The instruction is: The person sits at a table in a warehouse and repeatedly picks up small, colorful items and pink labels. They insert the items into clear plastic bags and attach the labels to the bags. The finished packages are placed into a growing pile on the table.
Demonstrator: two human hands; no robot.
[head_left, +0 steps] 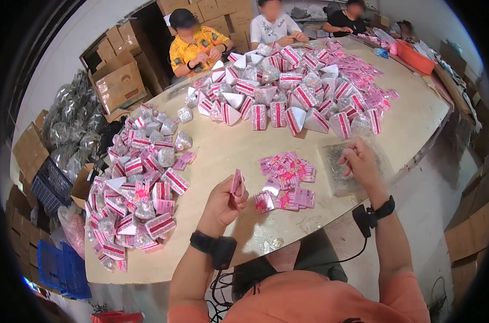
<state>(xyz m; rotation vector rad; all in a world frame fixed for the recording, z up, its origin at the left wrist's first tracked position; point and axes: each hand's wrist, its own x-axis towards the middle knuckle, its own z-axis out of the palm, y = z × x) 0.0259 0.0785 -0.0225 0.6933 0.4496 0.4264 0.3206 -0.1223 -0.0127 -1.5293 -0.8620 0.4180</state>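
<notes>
Upright in my left hand (225,203), closed around them, are one or more small pink cards (237,182); how many I cannot tell. My right hand (362,164) has its fingers curled together above a shallow, see-through square tray (337,184) with small, dark-looking contents too blurred to name. Whether those fingers hold anything is hidden. Between my hands lies a loose heap of pink printed cards (288,175). To the left spreads a pile of wedge-shaped pieces (161,225), white with red and pink bands, some in clear wrapping.
A larger heap of the same wedges (279,114) covers the far middle of the table (223,145), with more pink cards behind. Several people sit along the far side. An orange basin (415,58) stands far right. Cartons (118,83) and blue crates (64,269) line the left.
</notes>
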